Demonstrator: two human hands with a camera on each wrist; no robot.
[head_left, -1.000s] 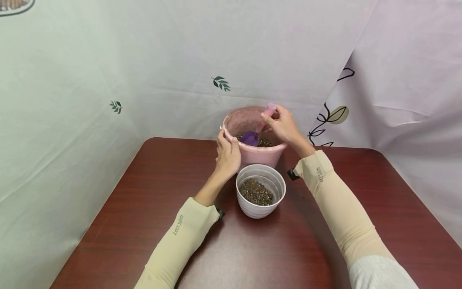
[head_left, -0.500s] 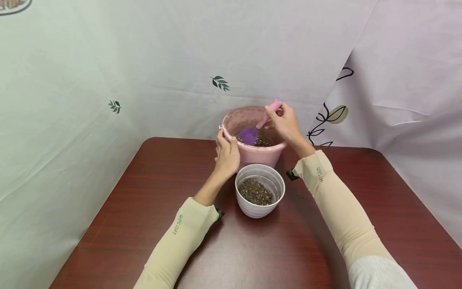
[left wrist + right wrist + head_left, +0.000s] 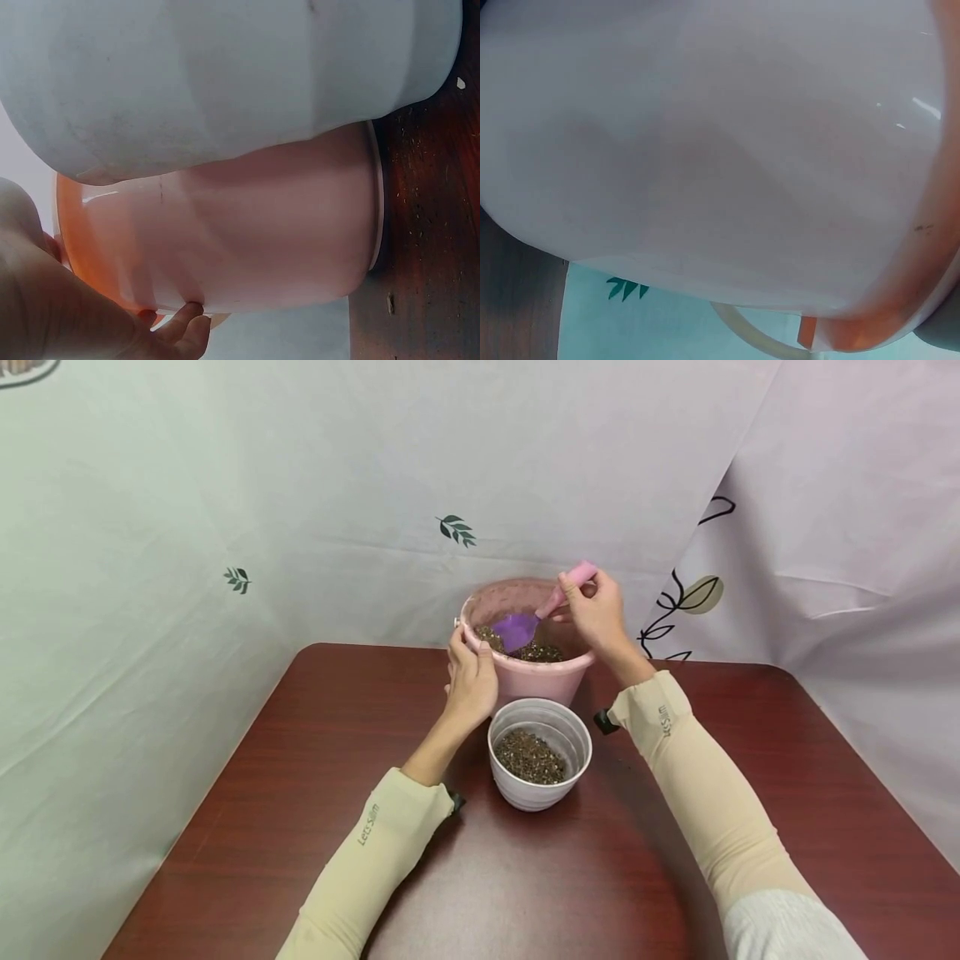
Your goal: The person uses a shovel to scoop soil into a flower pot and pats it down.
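In the head view my right hand (image 3: 600, 618) pinches the pink handle of a trowel with a purple blade (image 3: 516, 631). The blade is tilted inside a pink bucket (image 3: 542, 682), just over dark, grainy soil (image 3: 540, 652). My left hand (image 3: 472, 683) grips the bucket's rim at the near left, thumb on the rim and fingers along the outside. A white pot (image 3: 532, 795), partly filled with similar soil (image 3: 530, 756), stands in front of the bucket. The left wrist view has the pot (image 3: 225, 82) before the bucket (image 3: 277, 232). Bucket wall (image 3: 705, 150) fills most of the right wrist view, hiding trowel and fingers.
Both containers stand on a dark red wooden table (image 3: 330, 752). White fabric (image 3: 360, 485) with leaf prints hangs behind the table and at its sides. The bucket's pale bail handle (image 3: 750, 334) hangs at its far side. A few crumbs lie on the tabletop.
My right hand has drawn slightly up and right, lifting the trowel and leaning its handle further right. More of the blade and the soil beside it now shows. The left hand stays on the rim.
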